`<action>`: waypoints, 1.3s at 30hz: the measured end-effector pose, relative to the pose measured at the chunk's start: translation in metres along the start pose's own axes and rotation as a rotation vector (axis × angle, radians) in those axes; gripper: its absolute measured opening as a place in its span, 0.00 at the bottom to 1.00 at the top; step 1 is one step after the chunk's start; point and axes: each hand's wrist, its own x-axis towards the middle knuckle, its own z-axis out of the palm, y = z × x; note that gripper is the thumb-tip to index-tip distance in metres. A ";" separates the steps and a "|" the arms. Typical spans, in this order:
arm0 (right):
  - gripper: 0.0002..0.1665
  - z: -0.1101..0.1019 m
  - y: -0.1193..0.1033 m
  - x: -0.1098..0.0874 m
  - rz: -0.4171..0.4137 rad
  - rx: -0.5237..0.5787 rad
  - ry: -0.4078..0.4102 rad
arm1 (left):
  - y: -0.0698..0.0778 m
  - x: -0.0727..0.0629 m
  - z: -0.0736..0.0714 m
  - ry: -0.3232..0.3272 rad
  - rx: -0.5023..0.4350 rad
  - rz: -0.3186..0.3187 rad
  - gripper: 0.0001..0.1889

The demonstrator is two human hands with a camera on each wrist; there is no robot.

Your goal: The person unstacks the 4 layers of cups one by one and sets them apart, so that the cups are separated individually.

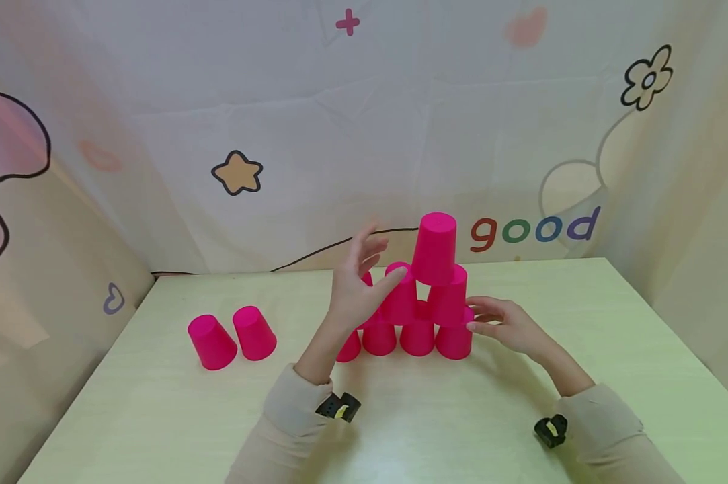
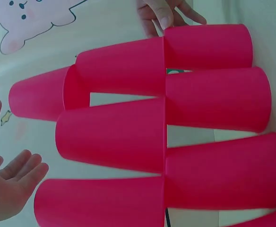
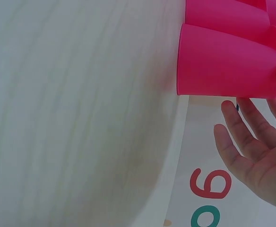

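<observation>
Upside-down pink plastic cups form a stepped stack. Several make up the bottom row, with a bottom right cup (image 1: 454, 339) at its end. Above sit three more, including a middle cup (image 1: 400, 296) and a right cup (image 1: 448, 299). One top cup (image 1: 435, 249) stands over the gap between those two. My left hand (image 1: 354, 292) is raised left of the top cup, fingers apart, its thumb overlapping the middle cup in the head view. My right hand (image 1: 511, 327) is beside the bottom right cup (image 3: 230, 61), fingers loosely extended, thumb right at its upper edge.
Two separate upside-down cups, a left one (image 1: 212, 343) and a right one (image 1: 255, 334), stand on the left part of the pale table (image 1: 158, 417). A printed curtain (image 1: 315, 148) hangs behind the table's back edge and along its sides.
</observation>
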 end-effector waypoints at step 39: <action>0.31 -0.001 0.003 0.000 -0.008 -0.003 -0.005 | 0.010 0.025 0.052 -0.154 0.039 -0.108 0.43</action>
